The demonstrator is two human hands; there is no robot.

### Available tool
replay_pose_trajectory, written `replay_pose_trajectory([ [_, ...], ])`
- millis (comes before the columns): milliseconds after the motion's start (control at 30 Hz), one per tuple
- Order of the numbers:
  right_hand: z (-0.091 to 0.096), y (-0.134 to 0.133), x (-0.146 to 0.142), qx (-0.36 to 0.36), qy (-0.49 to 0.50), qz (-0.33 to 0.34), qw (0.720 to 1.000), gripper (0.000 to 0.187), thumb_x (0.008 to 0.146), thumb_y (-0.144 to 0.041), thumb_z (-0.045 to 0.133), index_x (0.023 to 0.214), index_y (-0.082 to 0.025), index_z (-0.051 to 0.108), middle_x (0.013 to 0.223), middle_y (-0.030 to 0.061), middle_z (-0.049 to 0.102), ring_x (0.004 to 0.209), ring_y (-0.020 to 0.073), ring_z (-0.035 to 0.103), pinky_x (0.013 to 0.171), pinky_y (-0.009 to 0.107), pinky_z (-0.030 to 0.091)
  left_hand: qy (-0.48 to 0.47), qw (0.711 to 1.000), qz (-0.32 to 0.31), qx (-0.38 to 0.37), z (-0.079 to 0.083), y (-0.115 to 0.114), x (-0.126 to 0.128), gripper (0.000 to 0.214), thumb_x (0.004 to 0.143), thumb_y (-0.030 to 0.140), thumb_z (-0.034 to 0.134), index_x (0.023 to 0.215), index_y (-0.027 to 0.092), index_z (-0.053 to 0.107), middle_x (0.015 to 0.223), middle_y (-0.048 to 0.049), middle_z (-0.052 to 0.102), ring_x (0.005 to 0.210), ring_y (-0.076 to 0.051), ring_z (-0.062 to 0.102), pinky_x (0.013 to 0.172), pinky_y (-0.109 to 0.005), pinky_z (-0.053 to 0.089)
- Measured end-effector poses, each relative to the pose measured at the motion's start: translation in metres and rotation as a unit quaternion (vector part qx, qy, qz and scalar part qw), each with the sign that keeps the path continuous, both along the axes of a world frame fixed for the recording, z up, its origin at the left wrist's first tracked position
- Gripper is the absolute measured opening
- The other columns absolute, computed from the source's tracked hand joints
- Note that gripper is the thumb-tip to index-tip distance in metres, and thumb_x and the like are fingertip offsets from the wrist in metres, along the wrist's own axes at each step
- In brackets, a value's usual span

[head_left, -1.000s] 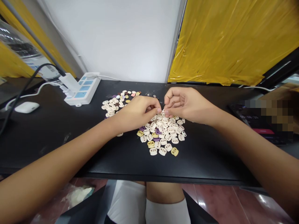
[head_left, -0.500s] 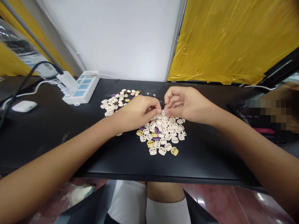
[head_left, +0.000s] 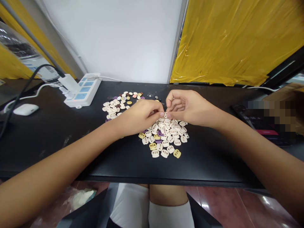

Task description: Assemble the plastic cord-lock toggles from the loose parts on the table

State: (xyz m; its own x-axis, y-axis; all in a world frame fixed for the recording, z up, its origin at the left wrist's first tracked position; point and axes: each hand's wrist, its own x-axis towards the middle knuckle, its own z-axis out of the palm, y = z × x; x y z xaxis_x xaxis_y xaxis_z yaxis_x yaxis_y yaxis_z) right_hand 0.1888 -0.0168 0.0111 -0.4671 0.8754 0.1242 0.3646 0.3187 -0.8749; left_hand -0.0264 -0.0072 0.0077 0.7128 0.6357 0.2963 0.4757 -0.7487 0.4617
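Both hands meet over a heap of small cream two-hole cord locks (head_left: 169, 130), with a few yellow and purple ones among them. A white cord lock (head_left: 166, 114) shows between the fingertips. My right hand (head_left: 187, 107) pinches it from the right with thumb and forefinger, its other fingers curled. My left hand (head_left: 142, 115) is closed in a pinch at the left side of the same piece, palm down; what lies between its own fingertips is mostly hidden. Behind my left hand is a second group of cord locks (head_left: 112, 106) in mixed colours, partly covered by the hand.
A white power strip (head_left: 83, 91) with plugs and cables stands at the back left, beside a white earbud case (head_left: 26, 109) and a clear bottle (head_left: 30, 53). A dark device (head_left: 256, 122), partly blurred out, lies at the right. The black table's front edge (head_left: 166, 183) runs above my knees.
The hands hold nearly the same place and pinch, with only slight finger movement. The view has shifted a little; the heaps look unchanged.
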Motion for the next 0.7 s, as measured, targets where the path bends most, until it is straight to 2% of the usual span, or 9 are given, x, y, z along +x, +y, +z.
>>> replay_pose_trajectory([
  [267,0.0007,-0.0004,0.0007,0.028,-0.009,0.007,1.000,0.033,0.069,-0.001,0.075,0.080,-0.021,0.052,0.067,-0.0038,0.063,0.060,0.0115,0.056,0.055,0.026,0.041,0.005,1.000,-0.005,0.022,0.0010,-0.0009,-0.0001,0.016,0.091,0.015,0.056,0.080,0.015,0.068,0.065,0.0038,0.060,0.056,-0.009,0.050,0.062,-0.025,0.037],
  [700,0.0014,-0.0017,0.0000,0.017,-0.024,0.027,0.999,0.030,0.072,-0.002,0.073,0.081,-0.021,0.051,0.067,-0.0045,0.059,0.061,0.0106,0.055,0.056,0.025,0.040,0.021,0.999,-0.019,0.034,-0.0014,-0.0001,-0.0003,0.016,0.092,0.016,0.055,0.081,0.016,0.067,0.067,0.0024,0.061,0.059,-0.011,0.052,0.062,-0.026,0.037],
])
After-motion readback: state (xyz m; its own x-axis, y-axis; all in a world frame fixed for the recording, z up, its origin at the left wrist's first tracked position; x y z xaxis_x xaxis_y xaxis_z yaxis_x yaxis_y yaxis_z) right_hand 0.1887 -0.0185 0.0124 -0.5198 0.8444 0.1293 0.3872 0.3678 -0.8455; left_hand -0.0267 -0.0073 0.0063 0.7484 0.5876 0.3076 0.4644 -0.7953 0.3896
